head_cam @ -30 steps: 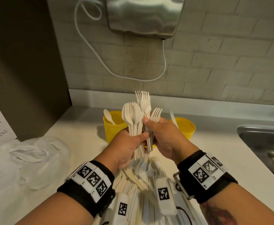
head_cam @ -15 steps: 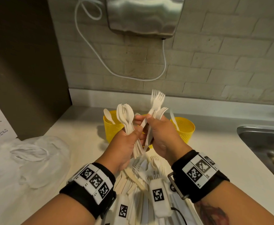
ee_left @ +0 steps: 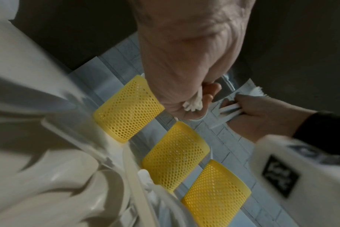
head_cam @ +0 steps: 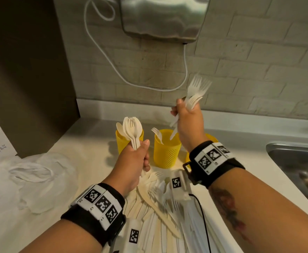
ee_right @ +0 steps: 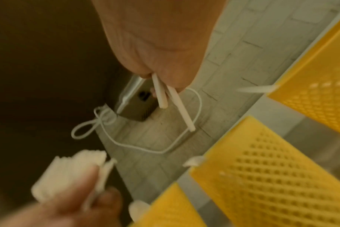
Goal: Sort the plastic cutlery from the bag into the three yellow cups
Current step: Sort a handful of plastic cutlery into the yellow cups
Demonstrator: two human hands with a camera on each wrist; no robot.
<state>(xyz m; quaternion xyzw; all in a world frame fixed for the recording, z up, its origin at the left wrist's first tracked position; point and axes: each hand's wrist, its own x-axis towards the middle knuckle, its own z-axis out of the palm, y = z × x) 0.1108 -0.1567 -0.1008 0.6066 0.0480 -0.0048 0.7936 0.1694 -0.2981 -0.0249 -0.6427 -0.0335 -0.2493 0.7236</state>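
My left hand (head_cam: 140,156) grips a bundle of white plastic cutlery (head_cam: 132,128) upright, in front of the left yellow cup (head_cam: 121,143). My right hand (head_cam: 182,110) is raised higher and grips a few white forks (head_cam: 195,92), tines up; their handles point down toward the middle yellow cup (head_cam: 165,152). That cup holds a fork (head_cam: 156,132). A spoon (head_cam: 119,126) stands in the left cup. My right wrist hides most of the right yellow cup (head_cam: 212,138). The left wrist view shows all three cups (ee_left: 175,155) in a row. More loose cutlery (head_cam: 155,207) lies on the counter between my forearms.
A crumpled clear plastic bag (head_cam: 25,176) lies on the counter at the left. A steel sink (head_cam: 295,161) is set in at the right. A hand dryer (head_cam: 164,17) with a white cable (head_cam: 104,52) hangs on the brick wall. A dark panel (head_cam: 22,70) stands at the left.
My hands have pulled apart. The right hand rose up and to the right with the forks; the left hand sank a little, keeping the rest of the bundle.
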